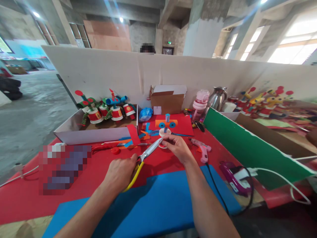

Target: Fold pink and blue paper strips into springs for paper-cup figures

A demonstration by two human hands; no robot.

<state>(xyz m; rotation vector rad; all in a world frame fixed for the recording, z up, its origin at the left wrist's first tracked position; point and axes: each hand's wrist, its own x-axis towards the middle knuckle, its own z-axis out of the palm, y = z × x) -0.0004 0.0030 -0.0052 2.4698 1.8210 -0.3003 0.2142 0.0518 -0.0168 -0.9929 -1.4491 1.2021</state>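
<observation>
My left hand (122,172) is closed on the yellow handle of a pair of scissors (150,149), whose silver blades point up and to the right. At the blade tips, my right hand (175,145) is closed in a pinch; whatever lies between its fingers is too small to make out. Just beyond my right fingers stands a paper-cup figure (164,132), partly hidden by the hand. It has an orange tube head (158,123) with blue ring eyes, springy folded-paper arms and a folded blue-and-pink strip on top.
A white box (99,136) with several finished cup figures stands at the left. Right of my hands lie a pink glue gun (204,152) and a purple power strip (234,178). A green-sided box (245,148) borders the right. Paper strips (133,135) lie behind the scissors.
</observation>
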